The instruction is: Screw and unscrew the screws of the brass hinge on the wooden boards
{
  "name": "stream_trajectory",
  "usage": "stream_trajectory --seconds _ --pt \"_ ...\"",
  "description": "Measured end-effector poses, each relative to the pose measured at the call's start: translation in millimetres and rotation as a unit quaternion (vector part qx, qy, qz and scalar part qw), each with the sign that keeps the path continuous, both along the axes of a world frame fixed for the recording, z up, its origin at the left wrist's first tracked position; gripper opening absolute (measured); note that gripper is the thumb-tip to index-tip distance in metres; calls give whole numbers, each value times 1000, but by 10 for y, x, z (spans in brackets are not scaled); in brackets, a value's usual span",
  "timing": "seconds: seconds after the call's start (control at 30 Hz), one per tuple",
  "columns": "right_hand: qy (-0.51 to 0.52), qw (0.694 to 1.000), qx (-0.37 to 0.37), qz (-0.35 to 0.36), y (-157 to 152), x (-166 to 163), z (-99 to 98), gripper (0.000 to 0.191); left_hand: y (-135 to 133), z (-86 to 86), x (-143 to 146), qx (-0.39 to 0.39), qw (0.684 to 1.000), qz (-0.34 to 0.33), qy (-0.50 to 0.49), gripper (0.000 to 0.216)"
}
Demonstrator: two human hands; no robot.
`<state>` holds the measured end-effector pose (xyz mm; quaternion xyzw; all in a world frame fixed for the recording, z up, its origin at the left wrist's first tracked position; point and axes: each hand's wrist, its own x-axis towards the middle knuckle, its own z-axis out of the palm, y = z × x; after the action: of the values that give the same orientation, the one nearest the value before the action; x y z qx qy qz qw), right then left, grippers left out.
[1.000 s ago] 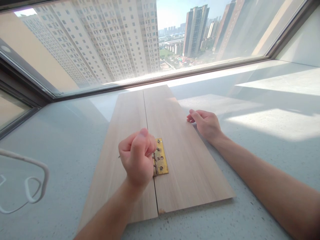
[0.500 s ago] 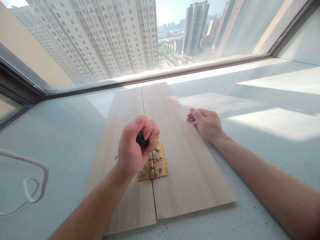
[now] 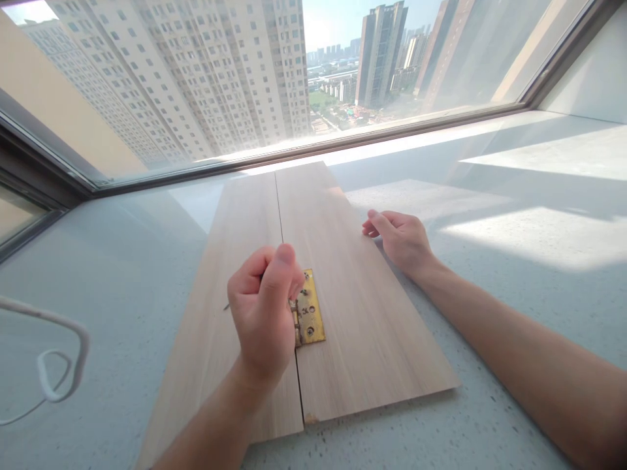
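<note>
two wooden boards [image 3: 337, 274] on a speckled windowsill [image 3: 490, 418], high-rises outside.

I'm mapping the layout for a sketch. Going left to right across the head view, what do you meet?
White cord loop → left wooden board → left hand, closed in a fist over the hinge's left leaf → brass hinge → right wooden board → right hand, resting at that board's right edge.
</note>
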<state>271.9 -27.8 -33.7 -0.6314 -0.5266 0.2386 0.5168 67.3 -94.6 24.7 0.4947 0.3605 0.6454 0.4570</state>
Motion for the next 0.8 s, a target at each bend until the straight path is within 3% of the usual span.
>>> stream_trajectory --seconds 0.2,0.5,0.63,0.8 --pt "-13 1000 -5 -4 5 -9 -1 41 108 9 -20 -3 999 -25 -37 54" --pt "-20 1000 -5 -10 9 6 -16 41 228 6 -152 -16 978 -201 -58 55" --pt "-9 1000 -3 -11 15 14 -21 40 338 29 -247 -70 956 -280 -48 55" --pt "4 1000 0 -6 6 3 -2 40 351 66 -321 -80 954 -289 -20 47"
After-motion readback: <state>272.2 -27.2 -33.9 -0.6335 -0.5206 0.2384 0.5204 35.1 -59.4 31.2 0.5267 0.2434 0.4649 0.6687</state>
